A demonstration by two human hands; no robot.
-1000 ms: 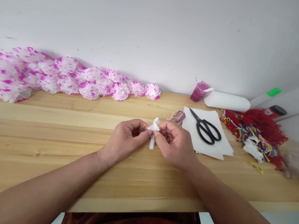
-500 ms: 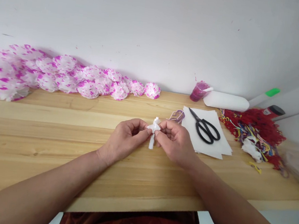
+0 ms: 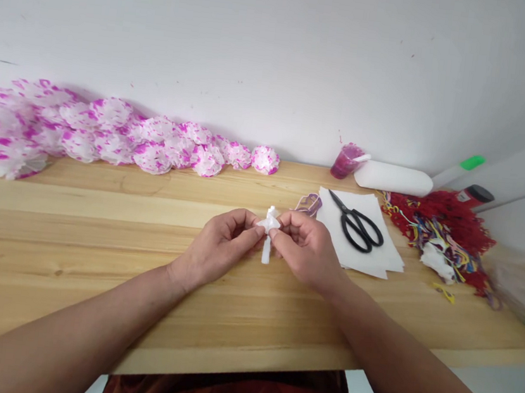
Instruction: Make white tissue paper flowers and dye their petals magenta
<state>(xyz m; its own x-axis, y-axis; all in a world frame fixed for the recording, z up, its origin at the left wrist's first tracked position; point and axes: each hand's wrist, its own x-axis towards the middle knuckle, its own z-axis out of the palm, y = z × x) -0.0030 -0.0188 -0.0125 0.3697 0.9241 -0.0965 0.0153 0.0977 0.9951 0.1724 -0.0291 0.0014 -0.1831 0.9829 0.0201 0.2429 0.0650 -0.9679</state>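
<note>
Between my two hands is a small piece of folded white paper [image 3: 269, 224], narrow at top and bottom, with pointed flaps spreading to either side. My left hand [image 3: 225, 243] is closed and pinches its left side between thumb and fingers. From the other side my right hand [image 3: 307, 246] pinches the right flap the same way. One narrow white end hangs down below the thumbs. The fingertips behind the paper are partly hidden. A loose loop of purple and pink yarn [image 3: 308, 203] lies just beyond my right hand.
Black-handled scissors [image 3: 359, 227] rest on white paper sheets [image 3: 369, 264] at the right. Beyond stand a cup of magenta liquid [image 3: 344, 162] and a white bottle [image 3: 393, 177]. Red yarn [image 3: 460, 224] piles up farther right. White-and-magenta paper flowers [image 3: 154, 145] line the wall at left.
The folded paper's side flaps look slightly more spread and flatter. Both hands keep their pinch in nearly the same place. The view has shifted a little.
</note>
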